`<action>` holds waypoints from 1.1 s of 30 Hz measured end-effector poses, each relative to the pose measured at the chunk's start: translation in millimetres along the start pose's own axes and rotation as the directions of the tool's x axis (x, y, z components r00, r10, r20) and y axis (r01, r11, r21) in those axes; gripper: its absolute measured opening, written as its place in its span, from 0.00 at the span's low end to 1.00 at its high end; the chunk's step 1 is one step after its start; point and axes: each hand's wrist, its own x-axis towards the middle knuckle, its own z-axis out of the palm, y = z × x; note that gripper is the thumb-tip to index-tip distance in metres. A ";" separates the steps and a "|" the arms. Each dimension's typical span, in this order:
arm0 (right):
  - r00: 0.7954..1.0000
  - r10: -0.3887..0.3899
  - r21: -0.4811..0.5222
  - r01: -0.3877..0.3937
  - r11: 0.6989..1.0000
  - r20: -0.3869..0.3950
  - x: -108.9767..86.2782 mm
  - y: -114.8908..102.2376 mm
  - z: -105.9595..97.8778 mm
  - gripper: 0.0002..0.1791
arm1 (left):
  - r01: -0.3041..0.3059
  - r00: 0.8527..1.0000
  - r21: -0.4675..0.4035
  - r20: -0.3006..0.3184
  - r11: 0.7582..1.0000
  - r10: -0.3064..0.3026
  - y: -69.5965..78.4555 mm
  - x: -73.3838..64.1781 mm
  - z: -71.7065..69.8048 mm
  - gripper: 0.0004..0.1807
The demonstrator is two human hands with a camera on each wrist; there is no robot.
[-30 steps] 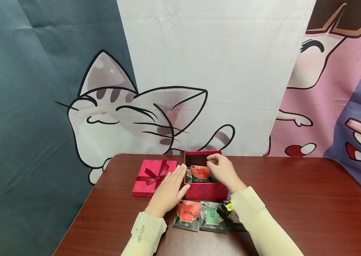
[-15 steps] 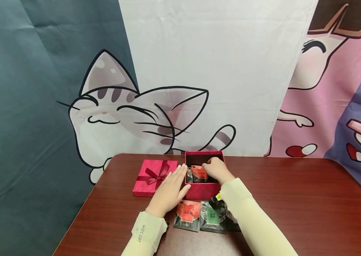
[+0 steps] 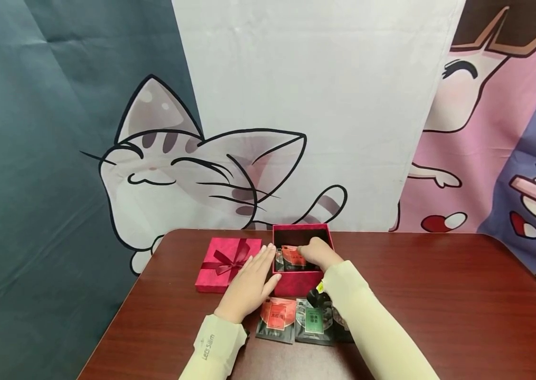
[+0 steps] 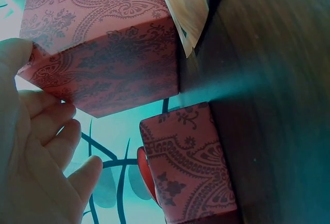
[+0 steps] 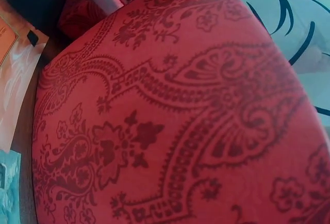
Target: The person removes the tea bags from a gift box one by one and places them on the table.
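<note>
A red patterned gift box [image 3: 298,285] stands uncovered on the table, with several flat sachets inside, among them an orange-and-black sachet [image 3: 292,256]. My left hand [image 3: 247,285] lies along the box's left side, fingers extended; in the left wrist view its thumb and fingers touch the box [image 4: 100,69]. Over the right part of the opening, my right hand [image 3: 320,254] reaches in beside the orange-and-black sachet. Its fingertips are hidden, so I cannot tell whether they hold anything. In the right wrist view the box wall [image 5: 154,121] fills most of the picture.
Left of the box lies its red lid [image 3: 210,277] with a ribbon bow [image 3: 228,262]. In front, an orange sachet [image 3: 276,319], a green-labelled sachet [image 3: 314,323] and a dark sachet [image 3: 342,330] lie in a row, the last partly under the right sleeve. The table's back edge runs close behind.
My right hand has moved left and down, from the box's back right rim into the opening beside the orange-and-black sachet. My left hand keeps its place at the box's side.
</note>
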 end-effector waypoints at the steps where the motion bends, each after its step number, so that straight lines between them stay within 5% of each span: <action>1: 1.000 0.012 0.027 -0.012 1.000 0.006 0.2 -0.1 0.4 0.27 | 0.000 1.000 -0.002 0.000 1.000 0.000 0.0 0.0 0.1 0.38; 10: 0.999 0.040 0.214 -0.041 0.976 0.011 0.8 -1.0 0.5 0.14 | -0.007 1.000 -0.012 0.005 1.000 0.007 -0.6 1.4 0.7 0.38; 23: 1.000 0.002 0.274 0.002 0.962 -0.013 3.2 -3.5 -2.4 0.27 | 0.008 1.000 -0.016 0.008 1.000 -0.007 -1.5 0.9 0.6 0.38; 33: 0.999 -0.032 0.290 0.037 0.956 -0.022 6.1 -1.5 -1.5 0.20 | 0.000 1.000 -0.004 0.000 1.000 0.000 -1.7 1.1 2.7 0.38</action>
